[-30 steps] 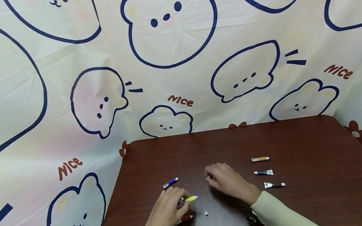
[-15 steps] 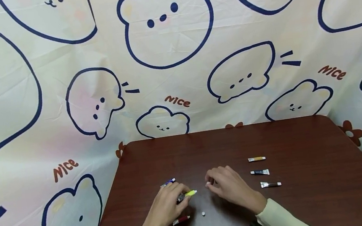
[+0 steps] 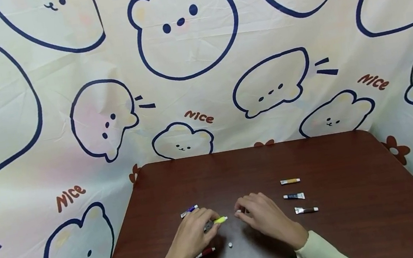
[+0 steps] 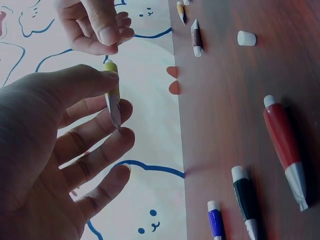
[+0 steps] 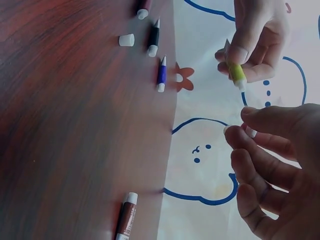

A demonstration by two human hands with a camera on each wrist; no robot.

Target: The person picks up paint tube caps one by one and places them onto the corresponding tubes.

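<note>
My left hand (image 3: 195, 232) pinches a yellow paint tube (image 4: 113, 89) between thumb and fingers, its white nozzle pointing toward the other hand. Just across a small gap, my right hand (image 3: 268, 215) pinches a small white cap (image 5: 251, 132), partly hidden by the fingers. A second white cap (image 3: 230, 245) stands on the table between the hands, nearer the person. Around the left hand lie a red tube (image 3: 206, 252), a blue-violet tube (image 3: 189, 211) and a dark green tube (image 4: 244, 195), the last mostly covered by that hand in the head view.
To the right of the right hand, an ochre tube (image 3: 290, 181), a dark blue tube (image 3: 294, 197) and a brown tube (image 3: 307, 209) lie in a column on the dark wooden table (image 3: 355, 227). Behind its far edge hangs a cream cloth (image 3: 171, 103) printed with cartoon bears.
The left hand has brought the yellow tube a little right and away from the person. The right hand has drawn slightly nearer the person, and its white cap now shows. The head view has shifted slightly right.
</note>
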